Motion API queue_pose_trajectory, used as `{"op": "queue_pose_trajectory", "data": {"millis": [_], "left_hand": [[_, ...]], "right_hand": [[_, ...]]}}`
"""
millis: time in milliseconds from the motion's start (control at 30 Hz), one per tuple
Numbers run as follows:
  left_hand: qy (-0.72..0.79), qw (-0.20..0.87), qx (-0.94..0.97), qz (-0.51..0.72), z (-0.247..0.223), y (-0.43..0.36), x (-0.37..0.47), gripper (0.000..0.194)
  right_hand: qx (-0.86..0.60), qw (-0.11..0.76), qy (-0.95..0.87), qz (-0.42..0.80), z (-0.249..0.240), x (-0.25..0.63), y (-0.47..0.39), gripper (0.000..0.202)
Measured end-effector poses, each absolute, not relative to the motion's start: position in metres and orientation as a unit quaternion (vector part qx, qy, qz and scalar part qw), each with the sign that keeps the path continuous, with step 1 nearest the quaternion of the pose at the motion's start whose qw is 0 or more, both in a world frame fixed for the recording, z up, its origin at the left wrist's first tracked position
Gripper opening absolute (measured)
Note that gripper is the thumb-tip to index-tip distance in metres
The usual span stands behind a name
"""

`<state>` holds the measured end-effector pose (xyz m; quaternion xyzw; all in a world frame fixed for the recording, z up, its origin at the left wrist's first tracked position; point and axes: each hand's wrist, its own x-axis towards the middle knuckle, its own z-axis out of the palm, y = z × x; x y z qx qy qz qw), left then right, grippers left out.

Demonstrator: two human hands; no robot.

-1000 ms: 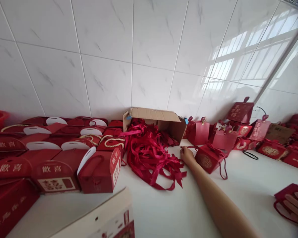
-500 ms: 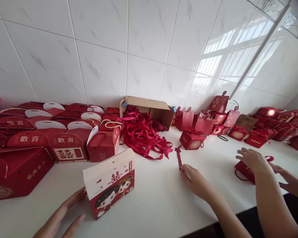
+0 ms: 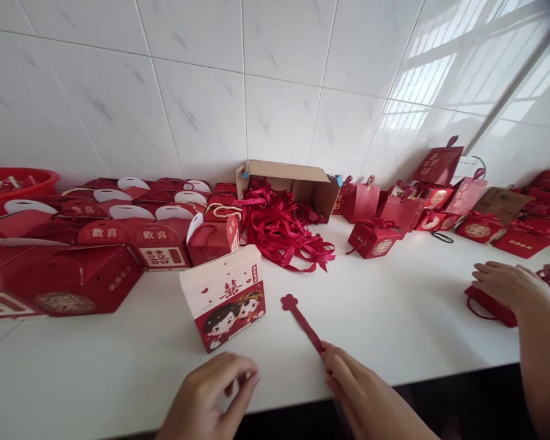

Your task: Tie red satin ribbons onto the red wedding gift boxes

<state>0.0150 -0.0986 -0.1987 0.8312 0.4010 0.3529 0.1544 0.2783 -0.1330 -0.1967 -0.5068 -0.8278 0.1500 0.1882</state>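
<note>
The right hand's (image 3: 362, 388) fingers pinch one end of a flat red strip (image 3: 308, 329); its flower-shaped end points away, over the tabletop (image 3: 403, 330). The left hand's (image 3: 206, 397) fingers curve loosely, released, with nothing visible in them. Half a second ago that hand was at the side of the box with the cartoon couple (image 3: 231, 305); now it is in front of it, apart from it. The strip has come closer to the box, just beside its right side, which seems to put both within easy reach of the two hands. Beyond lie tangled ribbons (image 3: 279, 235), spilling from a cardboard carton (image 3: 288, 171). Farther right, another person's hand (image 3: 508, 284) is over a red box (image 3: 492, 308).
</note>
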Motion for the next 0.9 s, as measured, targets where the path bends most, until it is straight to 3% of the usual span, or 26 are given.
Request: {"op": "queue_pose_trajectory", "data": {"millis": [133, 300, 400, 533, 700, 900], "left_hand": [[0.520, 0.058, 0.811, 0.262, -0.196, -0.081, 0.051, 0.028], [0.614, 0.022, 0.777, 0.138, -0.195, -0.065, 0.066, 0.037], [0.597, 0.048, 0.772, 0.212, -0.190, -0.065, 0.067, 0.030], [0.449, 0.178, 0.784, 0.391, -0.176, -0.080, 0.067, 0.020], [0.300, 0.192, 0.787, 0.504, -0.159, -0.098, 0.070, 0.033], [0.227, 0.162, 0.778, 0.563, -0.159, -0.099, 0.067, 0.036]], "right_hand": [[-0.409, 0.228, -0.872, 0.142, -0.203, 0.263, -0.142, 0.018], [-0.433, 0.326, -0.804, 0.244, -0.198, 0.266, -0.141, 0.018], [-0.439, 0.472, -0.696, 0.315, -0.193, 0.264, -0.134, 0.016], [-0.375, 0.605, -0.506, 0.487, -0.190, 0.249, -0.125, 0.017], [-0.283, 0.626, -0.370, 0.626, -0.186, 0.226, -0.124, 0.013], [-0.246, 0.607, -0.334, 0.678, -0.196, 0.208, -0.127, 0.016]]}}
